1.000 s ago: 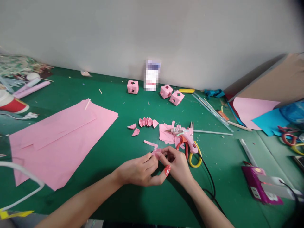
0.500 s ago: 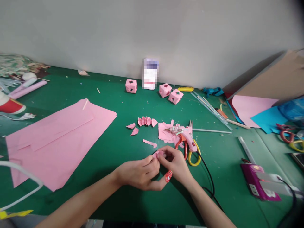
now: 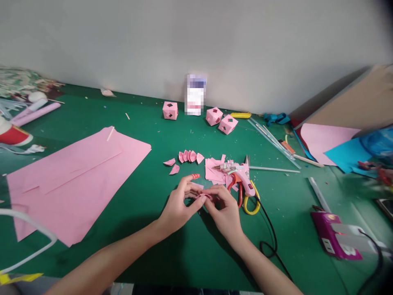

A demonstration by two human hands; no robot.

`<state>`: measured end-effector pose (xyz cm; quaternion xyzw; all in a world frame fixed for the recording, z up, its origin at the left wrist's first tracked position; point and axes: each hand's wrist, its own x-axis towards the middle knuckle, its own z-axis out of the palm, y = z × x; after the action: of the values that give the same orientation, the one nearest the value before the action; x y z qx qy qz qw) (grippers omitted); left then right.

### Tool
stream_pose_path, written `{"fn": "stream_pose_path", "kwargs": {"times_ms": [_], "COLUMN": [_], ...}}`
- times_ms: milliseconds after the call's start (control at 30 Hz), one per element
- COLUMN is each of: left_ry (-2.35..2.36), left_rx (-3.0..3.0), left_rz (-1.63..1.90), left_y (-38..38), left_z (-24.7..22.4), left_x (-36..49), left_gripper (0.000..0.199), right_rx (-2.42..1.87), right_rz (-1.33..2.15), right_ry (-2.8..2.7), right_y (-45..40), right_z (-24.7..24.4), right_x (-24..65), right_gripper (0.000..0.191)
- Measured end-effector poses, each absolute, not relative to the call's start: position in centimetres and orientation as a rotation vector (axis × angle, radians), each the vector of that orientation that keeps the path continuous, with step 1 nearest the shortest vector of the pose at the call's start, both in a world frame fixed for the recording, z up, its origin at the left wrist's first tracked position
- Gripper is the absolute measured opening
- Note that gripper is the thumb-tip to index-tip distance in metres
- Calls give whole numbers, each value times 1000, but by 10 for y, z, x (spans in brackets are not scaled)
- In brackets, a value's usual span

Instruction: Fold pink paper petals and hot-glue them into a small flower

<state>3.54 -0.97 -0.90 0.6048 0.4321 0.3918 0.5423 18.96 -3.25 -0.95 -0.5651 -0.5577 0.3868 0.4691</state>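
Between my fingertips is a small pink paper piece (image 3: 203, 196), mostly covered by the fingers. My left hand (image 3: 181, 200) pinches its left side, with a red patterned wrap on one raised finger. My right hand (image 3: 225, 207) pinches the right side. Just beyond lie a row of folded pink paper pieces (image 3: 192, 156) and two loose ones (image 3: 174, 169). A pink glue gun (image 3: 242, 176) rests by my right hand on a stack of pink paper squares (image 3: 211, 172). Scissors (image 3: 252, 203) with red and yellow handles lie under it.
Large pink paper sheets (image 3: 86, 180) cover the left of the green table (image 3: 138, 262). Pink paper cubes (image 3: 170, 110) stand along the wall, near a blurred upright card (image 3: 195, 96). A black cord (image 3: 272, 229) runs from the glue gun; a purple power strip (image 3: 334, 235) sits right.
My left hand has turned over, so its wrapped finger now points up and away instead of toward me. Both hands stay on the pink paper piece, which now looks flatter.
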Motion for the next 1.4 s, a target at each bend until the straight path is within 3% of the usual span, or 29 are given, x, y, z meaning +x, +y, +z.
{"fn": "stream_pose_path", "kwargs": {"times_ms": [267,500,767,1233,1400], "left_ry": [928,1014,1101,1178,1170], "left_rx": [1374,1304,1189,1279,1310], "left_rz": [924,998,981,983,1003], "left_y": [-11,-8,-1,1,-5], "left_z": [-10,-20,-19,-16,-16], "left_x": [34,37,36,34,37], "left_gripper": [53,41,42,40,41], "right_rx": [-1412,-1369,-1418,-1588,-1563], "right_rz": [945,1043,931,918,889], "right_ry": [-1335,-1365,-1482,-1476,-1539], "right_y": [-34,-33,-34,-34,-35], "right_z": [-11,-10,-10,-12,-13], "right_x": [187,186,186,184,183], "right_gripper": [11,17,23,12,20]}}
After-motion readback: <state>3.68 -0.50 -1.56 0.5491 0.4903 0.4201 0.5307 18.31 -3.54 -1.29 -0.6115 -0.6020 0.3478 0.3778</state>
